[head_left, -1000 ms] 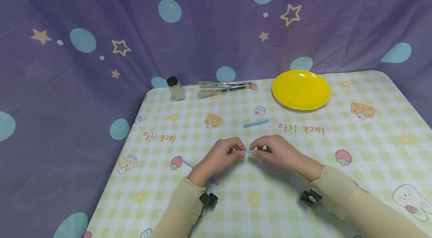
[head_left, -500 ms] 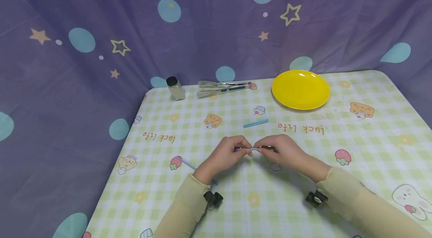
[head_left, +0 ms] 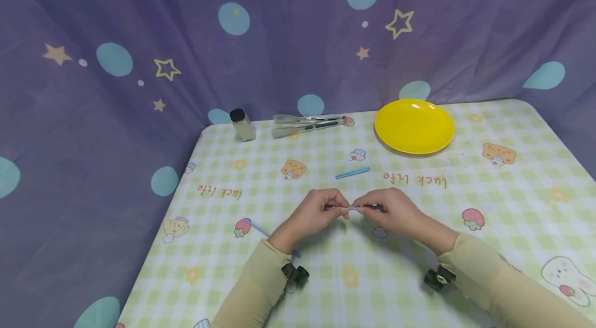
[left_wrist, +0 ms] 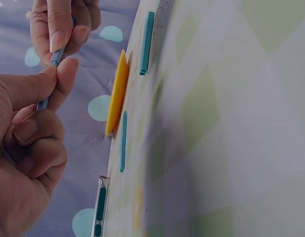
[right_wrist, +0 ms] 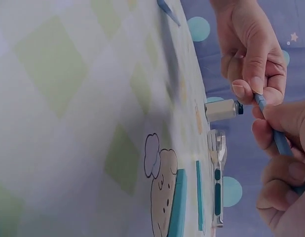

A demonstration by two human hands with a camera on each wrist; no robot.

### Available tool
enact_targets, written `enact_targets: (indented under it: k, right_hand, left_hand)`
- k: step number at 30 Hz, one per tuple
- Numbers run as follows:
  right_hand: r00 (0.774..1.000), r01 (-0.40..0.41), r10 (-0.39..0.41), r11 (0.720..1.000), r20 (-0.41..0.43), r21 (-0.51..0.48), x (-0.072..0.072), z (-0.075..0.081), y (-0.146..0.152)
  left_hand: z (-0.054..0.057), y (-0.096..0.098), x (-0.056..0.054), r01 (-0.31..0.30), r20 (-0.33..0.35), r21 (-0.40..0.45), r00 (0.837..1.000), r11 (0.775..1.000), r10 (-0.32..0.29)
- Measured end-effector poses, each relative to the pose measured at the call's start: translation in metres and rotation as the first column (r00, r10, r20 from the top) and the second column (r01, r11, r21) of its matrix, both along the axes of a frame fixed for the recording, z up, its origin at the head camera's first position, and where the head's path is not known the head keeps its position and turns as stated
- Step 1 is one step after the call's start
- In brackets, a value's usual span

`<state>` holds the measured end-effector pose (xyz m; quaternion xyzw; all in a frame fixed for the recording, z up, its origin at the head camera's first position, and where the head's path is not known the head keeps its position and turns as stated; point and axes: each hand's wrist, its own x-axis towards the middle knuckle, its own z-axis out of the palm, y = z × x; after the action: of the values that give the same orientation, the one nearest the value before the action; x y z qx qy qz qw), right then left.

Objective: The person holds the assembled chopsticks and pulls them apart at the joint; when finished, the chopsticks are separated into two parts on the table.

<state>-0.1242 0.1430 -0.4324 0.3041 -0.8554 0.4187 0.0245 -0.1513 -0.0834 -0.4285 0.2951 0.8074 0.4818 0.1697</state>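
**Both hands working at the middle of a slim blue stick**

The left grip (head_left: 318,211) and the right grip (head_left: 393,211) are both clamping on the slim stick (right_wrist: 281,142), thumbs and fingers pinching it just beside each other. They are holding it above the counter (head_left: 344,286), in front of the person. A band or seam is showing where the fingertips are nearly meeting, so the step in hand is probably joining two sections or seating a joint; whether they are fitting or parting it, the pictures are not telling.

The next move is likely calling for keeping both halves in line while twisting or pressing lightly, since a skewed push could be jamming or bending so thin a piece.

A loose stick (head_left: 259,228) is lying partly beneath the left forearm, possibly waiting for the same handling. The teal pair (head_left: 353,173) is lying beyond the hands, and a thicker teal piece (right_wrist: 177,205) is resting nearer the right grip. Farther back, the yellow plate (head_left: 414,126), tongs (head_left: 326,124) and jar (head_left: 245,130) are standing by, apparently having no part in this step.
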Motion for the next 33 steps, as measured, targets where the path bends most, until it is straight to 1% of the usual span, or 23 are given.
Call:
enact_targets:
  k: [3, 5, 9, 13, 16, 20, 25, 27, 33]
  right_hand:
    - [1.000, 0.001, -0.001, 1.000, 0.005, 0.019, -0.0007, 0.0017, 0.0006]
    - [1.000, -0.010, 0.010, 0.999, 0.004, 0.051, -0.0007, 0.0023, 0.0001]
    - [0.999, -0.024, 0.028, 0.994, -0.034, 0.108, -0.0010, 0.0014, -0.0006]
    - [0.995, -0.005, 0.017, 0.994, -0.100, 0.113, -0.0008, -0.0021, -0.0004]
    - [0.992, 0.012, 0.002, 0.994, -0.123, 0.111, -0.0003, -0.0038, 0.0008]
    - [0.994, 0.011, 0.002, 0.994, -0.114, 0.111, -0.0002, -0.0041, 0.0028]
    - [0.993, -0.009, 0.022, 0.994, -0.118, 0.110, -0.0002, -0.0023, 0.0059]
    - [0.993, -0.019, 0.033, 0.993, -0.115, 0.117, -0.0004, -0.0008, 0.0066]
    - [0.996, -0.055, 0.066, 0.987, -0.066, 0.151, -0.0023, 0.0005, 0.0076]
  left_hand:
    - [0.0005, 0.0012, -0.0011, 0.003, -0.009, -0.001, 1.000, 1.000, -0.003]
    - [0.0006, 0.0014, -0.0010, 0.005, -0.022, -0.011, 1.000, 1.000, -0.005]
    - [0.0007, 0.0012, -0.0011, 0.004, -0.046, -0.032, 0.999, 0.999, -0.006]
    - [-0.0013, 0.0010, -0.0020, -0.005, -0.031, -0.020, 1.000, 1.000, 0.004]
    - [-0.0033, 0.0011, -0.0030, -0.006, -0.006, 0.002, 1.000, 1.000, 0.006]
    - [-0.0050, 0.0017, -0.0034, -0.004, 0.023, 0.017, 1.000, 1.000, 0.004]
    - [-0.0049, 0.0031, -0.0031, 0.005, 0.036, 0.028, 0.999, 1.000, -0.006]
    - [-0.0047, 0.0037, -0.0032, 0.010, 0.031, 0.035, 0.999, 0.999, -0.011]
    - [-0.0070, 0.0068, -0.0046, 0.031, 0.003, 0.025, 1.000, 0.999, -0.031]
